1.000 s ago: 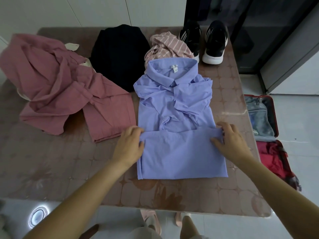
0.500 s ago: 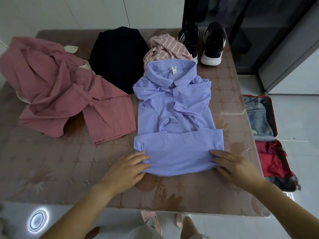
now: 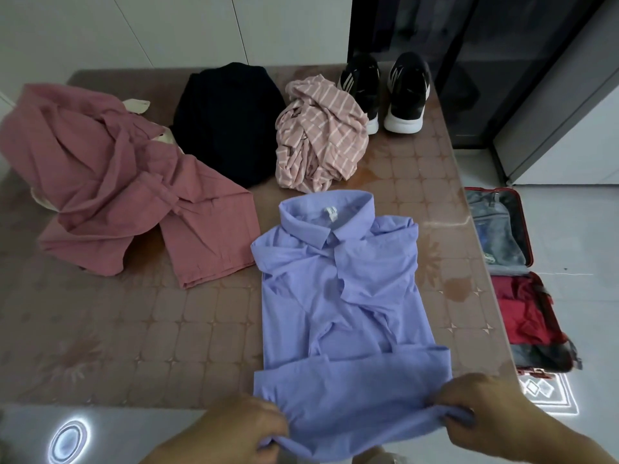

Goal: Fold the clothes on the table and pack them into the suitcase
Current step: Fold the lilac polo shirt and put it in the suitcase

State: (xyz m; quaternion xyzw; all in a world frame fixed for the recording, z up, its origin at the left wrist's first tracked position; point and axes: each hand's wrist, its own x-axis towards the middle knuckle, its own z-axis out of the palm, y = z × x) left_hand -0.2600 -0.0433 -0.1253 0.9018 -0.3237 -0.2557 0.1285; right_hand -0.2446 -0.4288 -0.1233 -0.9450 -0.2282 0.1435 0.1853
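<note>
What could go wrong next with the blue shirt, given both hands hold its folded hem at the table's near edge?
1. The left hand and right hand grip only the hem of the blue shirt; lifting from there may let the loosely crossed sleeves fall open.
2. The hem hangs past the table edge, so the shirt might slide off.

No legible text; white neck tag (image 3: 330, 214) inside blue shirt (image 3: 335, 289) collar too small to read

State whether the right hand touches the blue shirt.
Touching: the head view shows the right hand gripping a near corner of the blue shirt, with cloth bunched between its fingers.
</note>
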